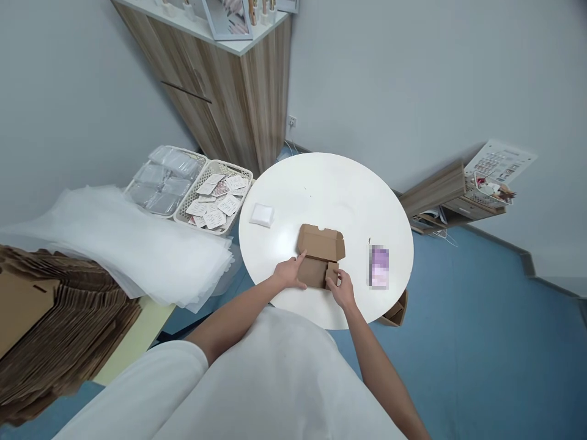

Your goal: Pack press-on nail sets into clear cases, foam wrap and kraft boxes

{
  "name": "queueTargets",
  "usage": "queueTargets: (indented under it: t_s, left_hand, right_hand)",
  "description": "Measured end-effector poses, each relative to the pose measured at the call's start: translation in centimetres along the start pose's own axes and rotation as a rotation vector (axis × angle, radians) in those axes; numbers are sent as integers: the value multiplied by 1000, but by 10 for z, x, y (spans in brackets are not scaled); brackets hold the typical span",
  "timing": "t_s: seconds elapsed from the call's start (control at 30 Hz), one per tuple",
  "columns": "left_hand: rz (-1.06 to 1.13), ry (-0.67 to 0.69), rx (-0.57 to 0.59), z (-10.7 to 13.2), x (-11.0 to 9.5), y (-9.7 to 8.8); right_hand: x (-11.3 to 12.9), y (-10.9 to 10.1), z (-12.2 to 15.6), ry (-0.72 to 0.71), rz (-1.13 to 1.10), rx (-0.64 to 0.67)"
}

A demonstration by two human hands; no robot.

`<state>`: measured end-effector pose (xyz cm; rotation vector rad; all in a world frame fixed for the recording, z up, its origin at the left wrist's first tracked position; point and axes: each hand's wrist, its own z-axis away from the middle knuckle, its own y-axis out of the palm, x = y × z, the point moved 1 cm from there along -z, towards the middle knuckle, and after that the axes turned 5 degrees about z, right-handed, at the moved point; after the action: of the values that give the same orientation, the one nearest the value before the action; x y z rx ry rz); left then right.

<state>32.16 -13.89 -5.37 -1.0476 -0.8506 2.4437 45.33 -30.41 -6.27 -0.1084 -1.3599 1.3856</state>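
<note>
A small brown cardboard box (320,252) lies on the round white table (330,189), partly folded, its lid flap tipped away from me. My left hand (290,272) rests on the box's left side with the index finger stretched along its edge. My right hand (342,288) pinches the small right side flap of the box between thumb and fingers. A small white pad (262,214) lies on the table to the left of the box. A blurred purple item (379,267) lies to the right.
Two white baskets stand left of the table, one with clear packets (161,178), one with printed cards (215,198). White foam sheets (123,241) and flat cardboard blanks (50,330) are stacked at left. A wooden cabinet (220,85) stands behind. A cardboard box (395,310) sits on the blue floor.
</note>
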Motion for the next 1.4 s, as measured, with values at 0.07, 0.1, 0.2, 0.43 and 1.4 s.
queueTargets:
  t_s: [0.07,0.1,0.2,0.43,1.4]
  left_hand:
    - [-18,1,3,-1,0,0]
    - [-26,4,2,-2,0,1]
    - [-33,11,-15,-2,1,3]
    - [181,136,-201,12,15,24]
    - [716,-21,-371,-11,9,57]
  right_hand:
    - [-2,2,-4,4,13,33]
    - [-3,3,-7,24,16,31]
    - [-9,2,-12,134,52,-27]
    - [-20,7,-18,259,166,42]
    - [-49,6,0,217,-539,24]
